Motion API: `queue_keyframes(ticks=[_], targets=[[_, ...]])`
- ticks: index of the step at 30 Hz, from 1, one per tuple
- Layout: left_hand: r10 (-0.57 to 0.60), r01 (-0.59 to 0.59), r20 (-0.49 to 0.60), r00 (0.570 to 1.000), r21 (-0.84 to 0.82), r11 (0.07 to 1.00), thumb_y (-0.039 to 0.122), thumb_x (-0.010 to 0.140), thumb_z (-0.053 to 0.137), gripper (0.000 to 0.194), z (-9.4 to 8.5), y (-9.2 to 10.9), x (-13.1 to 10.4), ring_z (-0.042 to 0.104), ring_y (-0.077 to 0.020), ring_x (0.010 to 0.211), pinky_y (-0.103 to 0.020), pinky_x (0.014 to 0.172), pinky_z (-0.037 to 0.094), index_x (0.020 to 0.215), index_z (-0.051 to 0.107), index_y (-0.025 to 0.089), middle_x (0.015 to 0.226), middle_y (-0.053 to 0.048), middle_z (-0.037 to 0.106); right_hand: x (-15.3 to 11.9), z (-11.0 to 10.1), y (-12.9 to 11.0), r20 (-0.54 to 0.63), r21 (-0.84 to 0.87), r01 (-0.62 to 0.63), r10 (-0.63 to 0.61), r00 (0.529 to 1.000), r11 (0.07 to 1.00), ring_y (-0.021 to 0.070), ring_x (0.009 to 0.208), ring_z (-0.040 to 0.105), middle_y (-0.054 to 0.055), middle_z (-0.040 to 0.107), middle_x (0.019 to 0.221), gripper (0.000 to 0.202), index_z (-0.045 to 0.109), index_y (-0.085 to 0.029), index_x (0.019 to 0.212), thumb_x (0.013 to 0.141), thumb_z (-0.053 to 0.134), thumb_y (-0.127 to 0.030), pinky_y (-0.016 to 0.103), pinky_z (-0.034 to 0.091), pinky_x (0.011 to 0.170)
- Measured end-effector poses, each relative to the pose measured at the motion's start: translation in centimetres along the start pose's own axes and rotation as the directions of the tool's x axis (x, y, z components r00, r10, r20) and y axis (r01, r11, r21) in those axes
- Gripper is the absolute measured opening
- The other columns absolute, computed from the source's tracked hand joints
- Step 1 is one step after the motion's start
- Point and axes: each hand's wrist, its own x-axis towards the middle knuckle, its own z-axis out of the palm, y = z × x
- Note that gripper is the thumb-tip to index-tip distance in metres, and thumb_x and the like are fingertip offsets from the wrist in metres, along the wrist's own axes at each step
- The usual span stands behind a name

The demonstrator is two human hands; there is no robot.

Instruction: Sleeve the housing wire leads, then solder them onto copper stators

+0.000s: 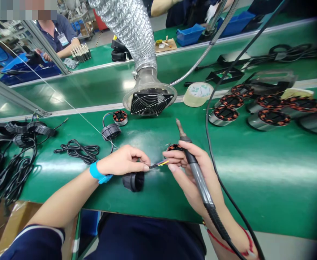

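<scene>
**Wire ends pinched at the table's near edge, soldering iron held idle**

The green table [256, 173] fills the view. At 12 o'clock a ribbed silver extraction duct [131, 29] drops to a fan guard [150, 103] facing the work. From 1 to 3 o'clock stands a cluster of wound stators [272, 117], copper coils showing, with a roll of tape [197, 94] just beside the fan. At 9 o'clock lies a heap of black cables and ring housings [9, 144], and a loose coiled cable [78, 150] sits nearer the centre. At 11 o'clock, a small stator and black housing [112, 130] lie joined by a lead. Across the far belt a co-worker in a dark shirt [59, 34] sits at 10 o'clock.

At the centre, the left hand [123, 160], with a blue wrist strap, is clenched in a pinch on thin coloured wires [159, 164], directly above a black housing [133, 180] on the table. The right hand [191, 169] grips the soldering iron [196, 173] along the palm, tip pointing away toward 12 o'clock, while its fingertips meet the same wire ends; a small stator [174, 147] shows just behind them.

Judging from this, the wire ends are being lined up and the iron's tip is well apart from them, so the joint looks not yet soldered. The many stators at right appear to lack attached leads.
</scene>
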Motion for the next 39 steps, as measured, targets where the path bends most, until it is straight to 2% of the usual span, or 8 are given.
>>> queue_keyframes(ticks=[5, 11, 17, 24, 28, 30, 35, 39], targets=[[0.016, -0.016, -0.004, 1.000, -0.082, 0.997, 0.027, 0.076, 0.065, 0.017, 0.2, 0.0, -0.1, 0.049, -0.0076, 0.062, -0.019, 0.063, 0.041, 0.080, 0.065, 0.011, 0.070, 0.001, 0.060, 0.4, 0.3, 0.2, 0.018, -0.047, -0.001, 0.002, 1.000, 0.999, 0.0150, 0.079, 0.065, 0.002, 0.066, 0.092, 0.045, 0.044, -0.030, 0.127, 0.086, 0.059, -0.019, 0.035, 0.055, 0.078], [0.051, -0.122, -0.282, 0.958, -0.239, 0.963, 0.033, 0.080, 0.061, 0.022, 1.3, 0.1, 0.4, 0.044, -0.0074, 0.061, -0.019, 0.059, 0.037, 0.076, 0.057, 0.012, 0.066, 0.003, 0.051, 0.5, 0.5, 1.0, -0.053, -0.046, 0.009, -0.011, 0.999, 0.999, 0.0145, 0.075, 0.065, 0.002, 0.063, 0.091, 0.047, 0.044, -0.029, 0.127, 0.085, 0.061, -0.019, 0.033, 0.056, 0.073], [0.035, -0.045, -0.266, 0.963, -0.031, 0.999, 0.030, 0.085, 0.057, 0.018, 2.5, 1.0, 0.6, 0.043, -0.0081, 0.060, -0.020, 0.055, 0.033, 0.079, 0.060, 0.013, 0.065, 0.003, 0.052, 0.5, 0.6, 1.0, -0.066, -0.070, 0.088, -0.093, 0.993, 0.994, 0.0130, 0.074, 0.063, 0.001, 0.063, 0.091, 0.051, 0.043, -0.030, 0.128, 0.083, 0.061, -0.013, 0.030, 0.056, 0.071], [0.254, -0.154, -0.279, 0.926, 0.336, 0.929, 0.017, 0.087, 0.056, 0.010, 3.2, 2.2, 0.1, 0.056, -0.0128, 0.083, -0.024, 0.079, 0.042, 0.083, 0.066, 0.016, 0.085, -0.001, 0.066, 0.6, 0.8, 0.8, -0.070, -0.036, 0.125, -0.127, 0.989, 0.992, 0.0135, 0.075, 0.061, -0.001, 0.060, 0.083, 0.048, 0.045, -0.029, 0.126, 0.083, 0.059, -0.012, 0.031, 0.053, 0.072], [0.284, -0.132, -0.337, 0.898, 0.409, 0.903, 0.016, 0.088, 0.053, 0.012, 4.3, 2.8, 0.1, 0.058, -0.0132, 0.078, -0.024, 0.073, 0.043, 0.083, 0.064, 0.015, 0.083, -0.003, 0.066, 0.7, 0.9, 0.7, -0.087, -0.023, 0.084, -0.086, 0.992, 0.996, 0.0146, 0.077, 0.062, 0.000, 0.062, 0.084, 0.046, 0.045, -0.027, 0.125, 0.084, 0.060, -0.015, 0.033, 0.053, 0.073], [0.255, -0.107, -0.366, 0.895, 0.379, 0.919, 0.016, 0.087, 0.052, 0.012, 4.6, 2.8, 0.3, 0.058, -0.0130, 0.075, -0.024, 0.072, 0.043, 0.079, 0.061, 0.015, 0.079, -0.002, 0.065, 0.7, 0.9, 0.8, -0.103, -0.005, 0.030, -0.031, 0.994, 1.000, 0.0148, 0.075, 0.063, 0.000, 0.063, 0.084, 0.045, 0.044, -0.027, 0.125, 0.084, 0.061, -0.018, 0.033, 0.054, 0.071], [0.008, -0.010, -0.311, 0.950, -0.007, 1.000, 0.025, 0.087, 0.050, 0.011, 3.5, 2.5, 1.6, 0.059, -0.0105, 0.061, -0.021, 0.057, 0.043, 0.080, 0.053, 0.016, 0.066, 0.002, 0.060, 0.6, 0.7, 0.8, -0.124, -0.058, -0.037, 0.029, 0.992, 0.998, 0.0162, 0.073, 0.066, 0.000, 0.066, 0.084, 0.045, 0.045, -0.026, 0.126, 0.084, 0.063, -0.022, 0.035, 0.055, 0.071], [-0.049, 0.066, -0.222, 0.974, 0.070, 0.995, 0.022, 0.083, 0.053, 0.011, 2.1, 2.3, 3.3, 0.047, -0.0073, 0.050, -0.019, 0.050, 0.036, 0.074, 0.053, 0.015, 0.055, 0.005, 0.052, 0.1, -0.8, 0.5, -0.164, -0.310, -0.003, -0.050, 0.985, 0.951, 0.0214, 0.091, 0.067, 0.003, 0.072, 0.090, 0.041, 0.050, -0.025, 0.128, 0.087, 0.059, -0.025, 0.042, 0.052, 0.088]])
